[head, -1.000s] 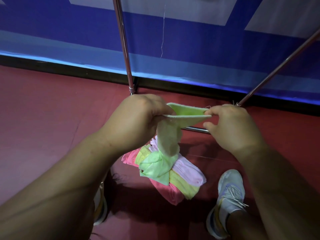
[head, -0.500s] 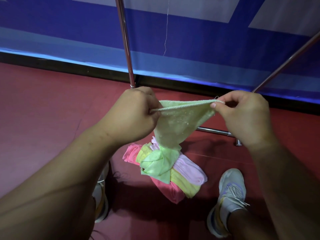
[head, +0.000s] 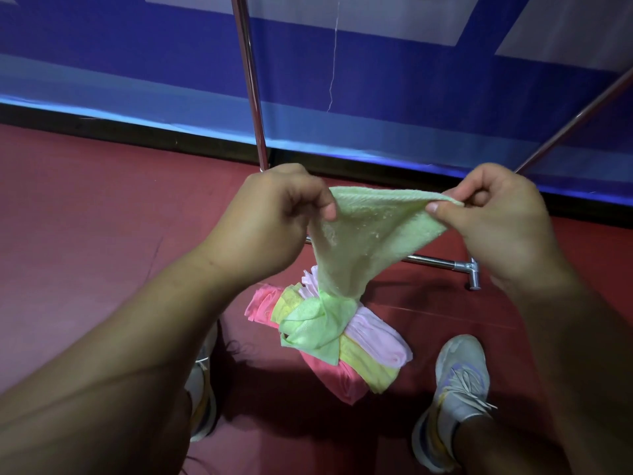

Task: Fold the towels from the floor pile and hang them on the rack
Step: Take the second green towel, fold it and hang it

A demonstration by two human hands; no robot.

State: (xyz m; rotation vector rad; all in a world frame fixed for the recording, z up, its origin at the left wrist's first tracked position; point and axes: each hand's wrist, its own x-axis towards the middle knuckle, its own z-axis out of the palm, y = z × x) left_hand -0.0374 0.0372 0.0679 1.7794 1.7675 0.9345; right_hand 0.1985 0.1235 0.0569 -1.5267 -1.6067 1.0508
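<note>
A pale green towel (head: 363,241) hangs stretched between my two hands, sagging to a point just above the floor pile. My left hand (head: 270,221) pinches its left corner and my right hand (head: 493,221) pinches its right corner. Below lies the pile of towels (head: 342,341) on the red floor, in pink, yellow, light green and pale pink. The metal rack shows as an upright pole (head: 251,84), a slanted pole (head: 575,121) and a low base bar (head: 442,262) behind the held towel.
My two shoes stand on the red floor either side of the pile, the right shoe (head: 455,389) and the left shoe (head: 202,395) partly behind my arm. A blue wall panel (head: 137,63) with a dark skirting runs behind the rack.
My hands have drawn apart, the right one moving right, and the green towel has spread from a narrow bunched strip into a wide taut edge.
</note>
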